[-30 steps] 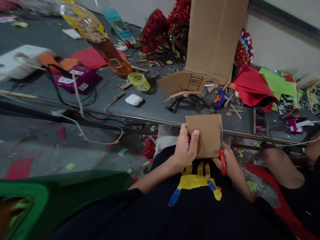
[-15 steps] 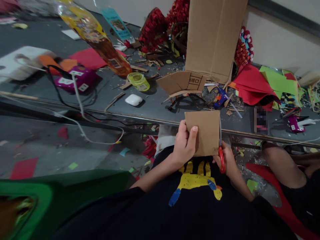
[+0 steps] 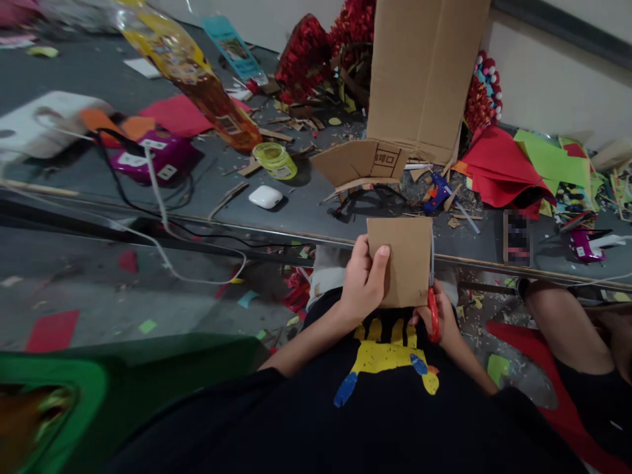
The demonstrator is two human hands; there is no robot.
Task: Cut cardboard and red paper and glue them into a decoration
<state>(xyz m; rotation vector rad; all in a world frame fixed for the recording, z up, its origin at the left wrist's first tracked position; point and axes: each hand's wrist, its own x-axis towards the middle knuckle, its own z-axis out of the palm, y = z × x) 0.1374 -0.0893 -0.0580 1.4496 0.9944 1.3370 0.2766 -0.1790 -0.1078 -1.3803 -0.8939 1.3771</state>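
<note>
Above the lap, cardboard square (image 3: pixel 405 263) in left hand (image 3: pixel 364 280).

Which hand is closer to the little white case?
Left. The left hand grips the cardboard, below and to the right of the white case. The right hand, holding the scissors, is farther right and lower.

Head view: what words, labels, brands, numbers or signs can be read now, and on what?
"啡口", after a partly legible character: fan-shaped brown cardboard piece.
Too small or blurred: labels on the amber-filled plastic bottle, blue-labelled bottle, small yellow tub, large purple block and small purple block.
Dark rectangular phone: pixelated.
Faint mark on the square brown cardboard in the left hand: unreadable.
</note>
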